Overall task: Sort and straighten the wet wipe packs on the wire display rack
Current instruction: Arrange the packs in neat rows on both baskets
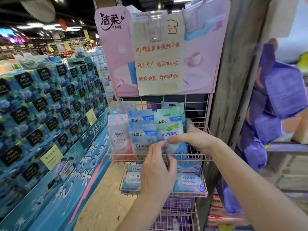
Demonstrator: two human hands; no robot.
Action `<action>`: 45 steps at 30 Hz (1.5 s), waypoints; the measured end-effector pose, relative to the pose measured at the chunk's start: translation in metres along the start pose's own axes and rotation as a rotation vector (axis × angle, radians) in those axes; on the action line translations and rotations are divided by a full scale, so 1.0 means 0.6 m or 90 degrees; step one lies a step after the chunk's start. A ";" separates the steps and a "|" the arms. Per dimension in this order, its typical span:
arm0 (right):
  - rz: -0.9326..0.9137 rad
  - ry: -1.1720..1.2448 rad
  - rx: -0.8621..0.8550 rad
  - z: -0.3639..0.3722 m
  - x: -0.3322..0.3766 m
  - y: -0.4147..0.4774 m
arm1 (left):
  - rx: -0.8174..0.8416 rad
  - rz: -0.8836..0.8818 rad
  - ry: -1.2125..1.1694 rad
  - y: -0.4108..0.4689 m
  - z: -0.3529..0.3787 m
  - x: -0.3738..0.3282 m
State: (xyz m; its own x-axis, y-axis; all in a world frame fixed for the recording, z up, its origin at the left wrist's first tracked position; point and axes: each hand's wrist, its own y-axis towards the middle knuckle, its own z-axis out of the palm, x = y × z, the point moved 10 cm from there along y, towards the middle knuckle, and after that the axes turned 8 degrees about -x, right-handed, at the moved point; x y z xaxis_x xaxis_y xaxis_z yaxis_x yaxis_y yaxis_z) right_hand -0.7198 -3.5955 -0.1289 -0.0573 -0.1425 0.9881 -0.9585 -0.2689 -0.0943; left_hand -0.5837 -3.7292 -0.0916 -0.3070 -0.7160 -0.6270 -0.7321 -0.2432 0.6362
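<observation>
A pink wire rack [198,155] holds upright wet wipe packs in its top basket: a red-white pack [119,137] at left, blue packs [143,135] in the middle, green packs [169,127] at right. My right hand [195,137] grips the front green pack from its right side, thumb on its face and fingers behind it. My left hand [158,170] pinches the lower front edge of the same pack, next to the blue one. The lower basket [122,182] holds flat blue and pink packs [189,180], partly hidden by my left hand.
A pink brand board with a handwritten note [158,60] tops the rack. A tall stack of blue tissue boxes [50,105] stands at left across a floor strip. A wooden post [236,72] and purple packs [283,90] crowd the right side.
</observation>
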 end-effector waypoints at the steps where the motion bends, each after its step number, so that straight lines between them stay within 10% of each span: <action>1: -0.016 -0.001 -0.031 -0.007 0.002 0.002 | 0.000 0.005 -0.001 0.002 -0.001 -0.001; 8: -0.140 0.114 -0.184 -0.084 0.033 -0.017 | 0.060 0.022 -0.071 0.035 0.034 -0.035; 19: -0.069 0.115 -0.104 -0.113 0.011 -0.054 | 0.404 -0.172 -0.264 0.090 0.195 -0.012; 32: -0.077 0.012 -0.080 -0.123 0.034 -0.053 | 0.306 -0.056 -0.209 0.108 0.187 -0.022; 38: -0.085 -0.070 -0.111 -0.129 -0.005 -0.053 | 0.565 -0.115 -0.128 0.070 0.250 0.001; 45: -0.094 -0.068 -0.149 -0.122 -0.023 -0.059 | 0.546 -0.136 -0.154 0.081 0.253 -0.004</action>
State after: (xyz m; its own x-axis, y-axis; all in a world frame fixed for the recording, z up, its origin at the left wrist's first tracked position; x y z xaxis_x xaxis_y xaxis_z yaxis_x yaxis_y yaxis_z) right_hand -0.7057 -3.5141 -0.1304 0.1051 -0.2207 0.9696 -0.9933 -0.0696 0.0919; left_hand -0.7108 -3.6400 -0.1272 -0.1620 -0.5318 -0.8312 -0.9590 0.2835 0.0055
